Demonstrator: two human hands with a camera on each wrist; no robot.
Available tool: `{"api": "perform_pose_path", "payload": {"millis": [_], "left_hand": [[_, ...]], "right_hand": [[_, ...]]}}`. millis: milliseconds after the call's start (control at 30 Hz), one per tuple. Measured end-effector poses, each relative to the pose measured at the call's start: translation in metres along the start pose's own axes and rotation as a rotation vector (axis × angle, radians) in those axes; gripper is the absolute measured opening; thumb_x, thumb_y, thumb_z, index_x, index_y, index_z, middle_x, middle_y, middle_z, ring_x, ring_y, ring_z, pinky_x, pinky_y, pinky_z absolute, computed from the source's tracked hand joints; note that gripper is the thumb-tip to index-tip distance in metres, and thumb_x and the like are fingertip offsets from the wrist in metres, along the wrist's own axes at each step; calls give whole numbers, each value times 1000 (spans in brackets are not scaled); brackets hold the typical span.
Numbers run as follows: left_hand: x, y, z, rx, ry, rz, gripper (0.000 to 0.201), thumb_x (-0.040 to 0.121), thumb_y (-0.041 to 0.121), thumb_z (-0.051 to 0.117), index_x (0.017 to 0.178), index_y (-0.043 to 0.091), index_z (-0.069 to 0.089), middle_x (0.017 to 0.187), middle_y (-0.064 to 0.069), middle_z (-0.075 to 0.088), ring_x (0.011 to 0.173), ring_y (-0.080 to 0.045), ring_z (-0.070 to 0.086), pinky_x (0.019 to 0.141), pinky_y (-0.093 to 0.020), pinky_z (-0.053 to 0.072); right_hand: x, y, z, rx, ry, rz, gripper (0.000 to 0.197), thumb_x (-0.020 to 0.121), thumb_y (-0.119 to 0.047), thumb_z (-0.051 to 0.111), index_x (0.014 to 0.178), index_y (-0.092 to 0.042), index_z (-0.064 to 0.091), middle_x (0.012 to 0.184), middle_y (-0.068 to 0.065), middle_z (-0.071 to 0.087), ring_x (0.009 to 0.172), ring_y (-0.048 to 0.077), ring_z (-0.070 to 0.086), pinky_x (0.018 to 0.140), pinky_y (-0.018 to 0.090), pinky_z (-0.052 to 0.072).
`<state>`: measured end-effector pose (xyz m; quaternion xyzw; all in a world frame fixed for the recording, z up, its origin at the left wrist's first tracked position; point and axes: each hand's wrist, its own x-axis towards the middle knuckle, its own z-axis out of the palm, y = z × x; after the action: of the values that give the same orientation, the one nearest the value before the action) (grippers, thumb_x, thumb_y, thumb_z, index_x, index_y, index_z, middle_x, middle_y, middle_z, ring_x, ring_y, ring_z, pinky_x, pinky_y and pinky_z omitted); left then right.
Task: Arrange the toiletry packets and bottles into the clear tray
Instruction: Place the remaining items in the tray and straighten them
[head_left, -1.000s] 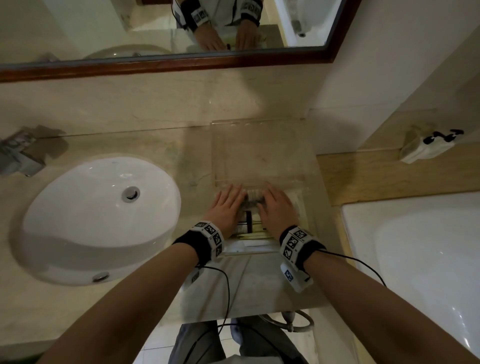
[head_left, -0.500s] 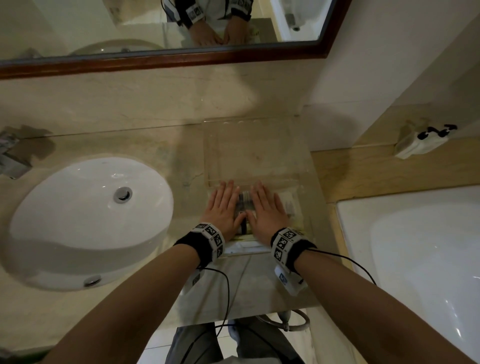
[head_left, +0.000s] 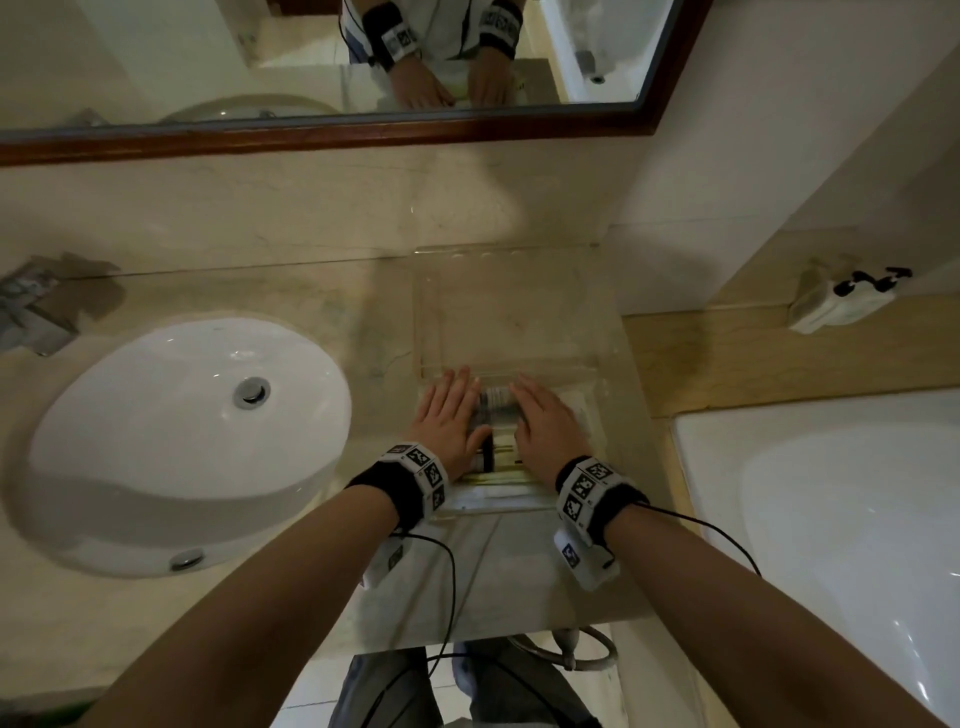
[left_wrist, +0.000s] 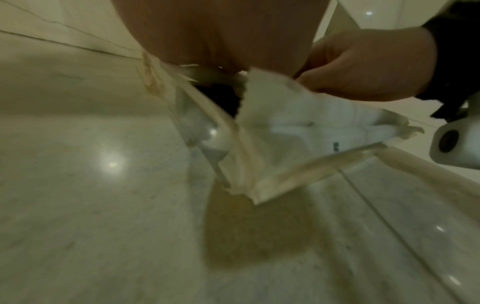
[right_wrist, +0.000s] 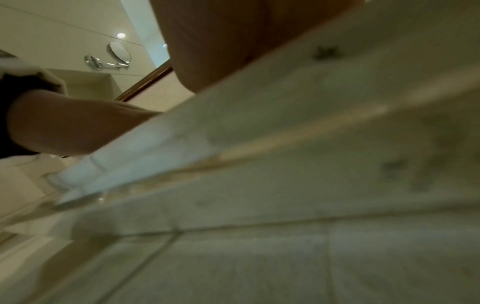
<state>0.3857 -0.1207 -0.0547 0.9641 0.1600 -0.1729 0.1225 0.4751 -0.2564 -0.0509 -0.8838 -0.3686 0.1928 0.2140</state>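
Observation:
In the head view my left hand (head_left: 449, 415) and right hand (head_left: 545, 421) lie flat, side by side, palms down on the toiletries in the near part of the clear tray (head_left: 511, 253). A small bottle with a dark label (head_left: 496, 404) shows in the gap between them. White packets (head_left: 498, 493) stick out under my wrists. The far part of the tray holds nothing I can see. In the left wrist view my left palm (left_wrist: 221, 30) presses on a white packet (left_wrist: 298, 127), with the right hand (left_wrist: 363, 65) beside it. The right wrist view is blurred.
A white oval sink (head_left: 187, 441) lies left of the tray, with a faucet (head_left: 31, 312) at the far left. A bathtub (head_left: 831, 519) is at the right, and a white pouch (head_left: 841, 301) sits on the ledge behind it. A mirror (head_left: 311, 67) hangs on the back wall.
My fingers have straightened from a slight curl over the bottles to lying flat on the toiletries. Both hands stay in the same spot in the tray.

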Motion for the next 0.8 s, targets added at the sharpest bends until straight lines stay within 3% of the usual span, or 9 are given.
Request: {"api": "perform_pose_path", "payload": {"millis": [67, 133, 300, 367, 433, 533, 667, 800], "left_hand": [[-1, 1, -2, 0, -7, -3, 66, 98, 47, 18, 149, 15, -10, 158, -3, -17, 146, -20, -14, 117, -33, -12], [-2, 2, -4, -9, -5, -7, 65, 100, 42, 22, 149, 15, -9, 158, -3, -17, 147, -21, -14, 118, -34, -11], [-2, 0, -9, -75, -4, -6, 64, 99, 41, 27, 150, 13, 1, 159, -4, -9, 148, -20, -7, 120, -34, -3], [-3, -1, -19, -119, 29, -8, 59, 99, 34, 35, 149, 11, 15, 159, -5, 8, 146, -23, 11, 119, -34, 11], [-5, -3, -29, -149, 98, -24, 45, 96, 21, 43, 139, 13, 35, 147, -8, 33, 131, -27, 37, 108, -34, 30], [-4, -3, -45, -193, 192, -52, 36, 94, 12, 42, 129, 15, 43, 130, -5, 46, 114, -26, 49, 98, -33, 37], [-1, -6, -48, -236, 267, -59, 42, 95, 17, 38, 137, 16, 37, 137, -4, 43, 119, -25, 48, 102, -33, 33], [-6, -6, -36, -139, 190, -74, 50, 96, 22, 37, 144, 15, 27, 148, -7, 31, 133, -26, 35, 110, -36, 27]], "right_hand": [[1, -2, -1, 31, -52, 10, 56, 89, -13, 48, 143, -8, 32, 150, 6, 29, 138, 22, 28, 116, 31, 25], [2, -3, -1, 14, -78, 7, 58, 87, -12, 51, 142, -6, 33, 147, 8, 31, 136, 24, 30, 115, 31, 26], [9, -5, -5, 49, 43, -14, 33, 91, -2, 46, 123, -2, 54, 125, 15, 52, 116, 29, 46, 100, 32, 37], [14, -4, -10, 137, 86, 35, 25, 94, -6, 44, 114, -1, 58, 115, 16, 55, 107, 28, 50, 90, 30, 39], [17, -3, -14, 251, 122, 82, 20, 95, -10, 44, 106, -1, 58, 105, 14, 56, 98, 27, 52, 80, 27, 39], [20, -6, -17, 391, 214, 141, 19, 95, -15, 48, 103, -2, 59, 95, 7, 55, 86, 17, 50, 73, 23, 36], [24, -9, -19, 567, 322, 277, 20, 93, -19, 52, 100, -1, 58, 93, 14, 60, 84, 19, 52, 70, 22, 40], [25, -8, -15, 505, 236, 366, 42, 95, -31, 47, 127, -4, 45, 121, 12, 51, 108, 25, 51, 87, 27, 39]]}}
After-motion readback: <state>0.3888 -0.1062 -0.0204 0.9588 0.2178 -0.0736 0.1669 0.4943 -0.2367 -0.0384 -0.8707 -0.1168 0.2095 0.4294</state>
